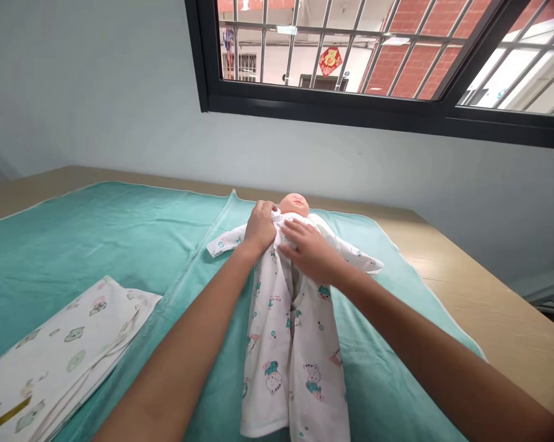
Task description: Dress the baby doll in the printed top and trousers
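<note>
A baby doll [294, 203] lies on its back, its head toward the wall. It wears a white printed baby gown [270, 362] with teal and pink animal figures, parted down the front below the chest. My left hand [260, 228] has its fingers closed on the gown at the collar, beside the doll's neck. Over the chest lies my right hand [310, 248], palm down with fingers stretched out on the fabric. Both sleeves spread out to the sides. Whatever is under my palms is hidden.
A teal blanket [134, 239] covers most of the wooden table [447, 264]. At the lower left lies a folded white printed cloth [81, 344] with a yellow strip [5, 419] on it. Behind the table is a wall with a dark-framed, barred window [323, 110].
</note>
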Tool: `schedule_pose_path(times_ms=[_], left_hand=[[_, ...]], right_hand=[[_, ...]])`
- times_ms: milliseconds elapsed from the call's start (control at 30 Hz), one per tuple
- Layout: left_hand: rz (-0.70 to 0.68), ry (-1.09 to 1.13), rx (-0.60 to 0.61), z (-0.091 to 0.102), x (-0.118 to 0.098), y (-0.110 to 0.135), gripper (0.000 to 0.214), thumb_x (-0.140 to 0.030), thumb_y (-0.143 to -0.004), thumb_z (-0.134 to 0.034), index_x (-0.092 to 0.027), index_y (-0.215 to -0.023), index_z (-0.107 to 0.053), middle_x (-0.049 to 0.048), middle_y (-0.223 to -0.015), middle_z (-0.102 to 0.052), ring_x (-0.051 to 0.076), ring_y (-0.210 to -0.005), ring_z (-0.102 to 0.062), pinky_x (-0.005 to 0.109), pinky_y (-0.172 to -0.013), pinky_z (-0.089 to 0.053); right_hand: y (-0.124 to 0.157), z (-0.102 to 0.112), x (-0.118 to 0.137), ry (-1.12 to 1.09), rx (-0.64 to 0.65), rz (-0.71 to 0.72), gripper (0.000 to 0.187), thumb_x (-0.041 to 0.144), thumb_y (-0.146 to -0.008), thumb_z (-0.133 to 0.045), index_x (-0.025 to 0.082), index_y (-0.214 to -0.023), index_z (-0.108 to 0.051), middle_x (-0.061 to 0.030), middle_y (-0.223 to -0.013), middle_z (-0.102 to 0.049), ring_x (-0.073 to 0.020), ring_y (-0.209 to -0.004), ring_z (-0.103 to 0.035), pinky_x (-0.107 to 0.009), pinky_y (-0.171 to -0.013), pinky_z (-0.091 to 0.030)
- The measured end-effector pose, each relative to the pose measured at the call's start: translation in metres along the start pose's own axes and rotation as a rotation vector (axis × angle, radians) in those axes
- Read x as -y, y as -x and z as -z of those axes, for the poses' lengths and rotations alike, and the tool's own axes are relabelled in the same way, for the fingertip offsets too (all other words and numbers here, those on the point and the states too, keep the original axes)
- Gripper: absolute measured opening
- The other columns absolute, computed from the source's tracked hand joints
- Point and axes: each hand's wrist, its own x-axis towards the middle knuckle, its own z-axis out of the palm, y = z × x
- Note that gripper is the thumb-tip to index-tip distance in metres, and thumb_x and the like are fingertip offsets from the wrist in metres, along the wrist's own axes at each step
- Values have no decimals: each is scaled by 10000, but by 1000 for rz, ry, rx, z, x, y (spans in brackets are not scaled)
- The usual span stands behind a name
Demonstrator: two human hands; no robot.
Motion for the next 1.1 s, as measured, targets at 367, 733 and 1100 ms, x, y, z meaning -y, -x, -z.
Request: schedule_pose_path(times_ms=[367,733,1100], left_hand=[[-155,140,482,3,-21,2,414,-359,-961,-449,-209,-1318,-596,59,-1547,-426,243,-1488,-253,395,-1209,-185],[264,-418,305,41,13,-2,290,-452,-831,-549,-200,-881,-684,164,-1050,-705,332,-1032,-607,379,-818,-452],[302,-460,662,51,0,6,112,-250,-625,-647,-216,-546,-575,75,-689,-692,255,-717,-646,304,-639,-428]], right_hand=[[68,19,74,-363,346,369,440,441,-979,-502,184,-1323,-596,-101,-1426,-561,-240,-1414,-397,-471,-1217,-187],[80,13,-52,-410,-269,-714,279,449,-891,-560,211,-789,-662,-42,-780,-698,-206,-726,-619,-334,-664,-443],[89,-31,-81,-166,-255,-534,130,289,-816,-543,213,-764,-635,-69,-945,-637,-231,-885,-567,-344,-772,-416]])
